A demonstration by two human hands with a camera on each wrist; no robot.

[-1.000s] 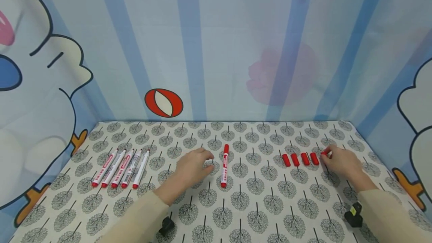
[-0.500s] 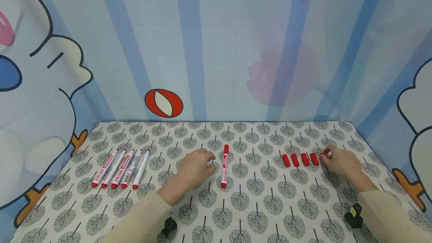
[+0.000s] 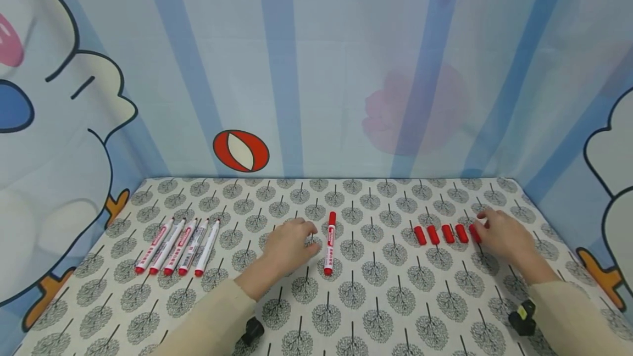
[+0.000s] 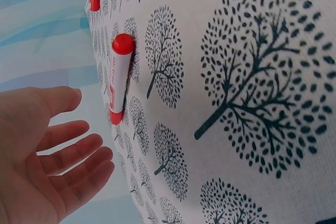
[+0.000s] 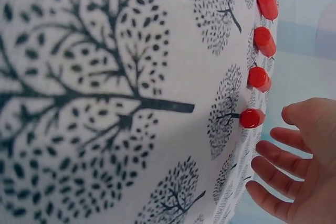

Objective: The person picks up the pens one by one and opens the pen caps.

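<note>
A capped marker [image 3: 329, 243] with a white barrel and red cap lies in the middle of the table. Just left of it hovers my left hand [image 3: 288, 245], its fingers loosely bent with nothing in them; the left wrist view shows a gap between hand and marker [image 4: 121, 74]. Over on the right, several red marker caps lie in a row. Beside the rightmost cap [image 3: 475, 233] is my right hand [image 3: 504, 238]. In the right wrist view its fingers are spread and relaxed, apart from the nearest cap [image 5: 252, 118].
Several uncapped white markers [image 3: 180, 247] lie side by side at the left, tips pointing away. A cloth with printed trees [image 3: 376, 295] covers the table. A blue-striped curtain [image 3: 326, 70] rises behind the far edge.
My right hand has let go of the rightmost cap, which now lies at the end of the row, and has drawn slightly right. My left hand has shifted slightly right towards the marker.
</note>
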